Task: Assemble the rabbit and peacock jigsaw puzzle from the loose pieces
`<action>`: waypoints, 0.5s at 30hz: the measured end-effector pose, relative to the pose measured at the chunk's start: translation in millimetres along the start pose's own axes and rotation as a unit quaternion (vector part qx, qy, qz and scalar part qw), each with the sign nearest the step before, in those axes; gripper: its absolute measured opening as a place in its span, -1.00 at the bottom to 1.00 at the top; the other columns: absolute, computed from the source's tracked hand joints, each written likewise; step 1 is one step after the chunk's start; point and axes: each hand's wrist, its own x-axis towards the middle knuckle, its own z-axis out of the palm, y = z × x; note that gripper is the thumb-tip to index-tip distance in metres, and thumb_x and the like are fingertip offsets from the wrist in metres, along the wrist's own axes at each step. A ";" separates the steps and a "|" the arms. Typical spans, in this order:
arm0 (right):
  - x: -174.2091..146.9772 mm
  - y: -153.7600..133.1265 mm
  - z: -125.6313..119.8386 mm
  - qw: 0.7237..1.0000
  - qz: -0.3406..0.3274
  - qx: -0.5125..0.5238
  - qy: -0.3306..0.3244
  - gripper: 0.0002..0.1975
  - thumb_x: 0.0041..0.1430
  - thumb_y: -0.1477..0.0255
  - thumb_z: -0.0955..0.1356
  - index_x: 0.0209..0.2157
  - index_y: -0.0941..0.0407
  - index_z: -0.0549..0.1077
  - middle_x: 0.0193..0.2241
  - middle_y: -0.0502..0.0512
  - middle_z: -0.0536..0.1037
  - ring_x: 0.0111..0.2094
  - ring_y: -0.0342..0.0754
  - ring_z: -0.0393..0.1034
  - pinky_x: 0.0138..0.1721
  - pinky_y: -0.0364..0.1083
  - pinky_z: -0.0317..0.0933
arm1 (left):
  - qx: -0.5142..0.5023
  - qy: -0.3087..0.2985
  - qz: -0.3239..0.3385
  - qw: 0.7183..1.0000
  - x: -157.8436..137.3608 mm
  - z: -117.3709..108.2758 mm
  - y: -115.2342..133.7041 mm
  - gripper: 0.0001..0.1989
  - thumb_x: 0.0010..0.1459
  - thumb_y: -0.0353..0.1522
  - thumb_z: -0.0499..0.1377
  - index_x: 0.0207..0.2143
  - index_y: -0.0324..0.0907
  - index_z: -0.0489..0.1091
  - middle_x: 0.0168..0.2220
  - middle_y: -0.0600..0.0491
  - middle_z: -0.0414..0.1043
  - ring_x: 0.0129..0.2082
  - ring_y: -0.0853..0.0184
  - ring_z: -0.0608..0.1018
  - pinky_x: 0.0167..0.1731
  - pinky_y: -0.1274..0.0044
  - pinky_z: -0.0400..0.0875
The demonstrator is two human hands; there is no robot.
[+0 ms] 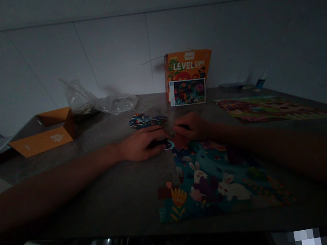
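A partly joined jigsaw puzzle (212, 173) with white rabbits and flowers lies flat on the grey table. At its upper left edge, my left hand (144, 144) is closed, its fingertips at a small dark puzzle piece (169, 143) with a pale rim. My right hand (194, 127) curls its fingers just above a reddish part of the puzzle (181, 141); what it pinches, if anything, is hidden. Both hands are close together, tips almost meeting. Just beyond my left hand sits a pile of loose puzzle pieces (147, 119).
An orange "LEVEL UP!" box (190, 65) stands at the back, a picture card (188, 92) leaning on it. Another puzzle (268, 109) lies at the right. An open orange box (41, 139) and clear plastic bags (80, 96) are at the left. The scene is dim.
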 end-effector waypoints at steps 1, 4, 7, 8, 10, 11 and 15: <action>-0.5 -0.8 -0.5 1.000 -0.001 -0.002 0.008 -0.66 0.32 0.33 0.21 -0.55 0.09 0.20 -0.64 -0.07 0.23 -0.59 -0.18 0.05 -0.47 -0.09 -0.14 | 0.002 0.004 -0.004 1.000 -0.5 0.0 0.2 -0.76 0.36 -0.36 0.13 0.04 -0.22 0.40 -0.06 -0.12 0.48 -0.07 0.21 0.56 -0.05 0.40 0.47; -1.8 -3.9 -2.3 1.000 0.000 -0.004 0.017 -0.69 0.34 0.32 0.18 -0.51 0.07 0.19 -0.64 -0.07 0.23 -0.59 -0.16 0.05 -0.47 -0.09 -0.13 | 0.001 0.012 -0.004 1.000 -2.0 -0.3 0.5 -0.68 0.36 -0.35 0.14 0.13 -0.20 0.35 -0.01 -0.12 0.49 -0.04 0.21 0.56 -0.01 0.39 0.47; -2.6 -6.2 -2.9 1.000 0.013 -0.011 0.019 -0.71 0.36 0.31 0.16 -0.47 0.06 0.20 -0.62 -0.05 0.26 -0.58 -0.14 0.08 -0.47 -0.08 -0.12 | -0.002 0.023 0.008 1.000 -3.1 -0.3 0.0 -0.64 0.35 -0.34 0.15 0.16 -0.20 0.33 -0.01 -0.13 0.51 -0.05 0.22 0.58 -0.01 0.39 0.49; -2.7 -6.5 -2.9 1.000 0.015 -0.014 0.018 -0.72 0.37 0.32 0.16 -0.45 0.06 0.20 -0.61 -0.05 0.27 -0.58 -0.13 0.09 -0.47 -0.08 -0.12 | 0.000 0.027 0.014 1.000 -3.4 -0.1 -0.3 -0.64 0.35 -0.34 0.15 0.17 -0.20 0.33 -0.02 -0.13 0.52 -0.06 0.22 0.58 -0.01 0.39 0.50; -3.0 -7.0 -2.5 1.000 0.016 -0.022 0.014 -0.74 0.37 0.33 0.15 -0.43 0.06 0.20 -0.61 -0.04 0.27 -0.58 -0.12 0.10 -0.46 -0.07 -0.11 | 0.007 0.031 0.021 0.999 -3.8 0.4 -0.8 -0.63 0.35 -0.34 0.15 0.17 -0.22 0.33 -0.03 -0.14 0.52 -0.06 0.21 0.59 -0.02 0.39 0.51; -3.1 -7.2 -2.5 0.999 0.018 -0.025 0.012 -0.74 0.38 0.33 0.14 -0.43 0.05 0.20 -0.60 -0.04 0.27 -0.57 -0.12 0.11 -0.46 -0.07 -0.11 | 0.011 0.032 0.023 0.999 -4.0 0.6 -1.0 -0.63 0.35 -0.34 0.15 0.17 -0.22 0.34 -0.03 -0.14 0.52 -0.06 0.20 0.59 -0.02 0.38 0.51; -3.2 -7.6 -2.9 1.000 0.018 -0.015 0.012 -0.75 0.38 0.34 0.13 -0.43 0.04 0.16 -0.61 -0.02 0.27 -0.57 -0.09 0.13 -0.46 -0.05 -0.08 | 0.019 0.036 0.028 0.999 -4.1 1.0 -1.0 -0.63 0.35 -0.34 0.16 0.16 -0.23 0.35 -0.04 -0.15 0.53 -0.06 0.20 0.59 0.00 0.38 0.51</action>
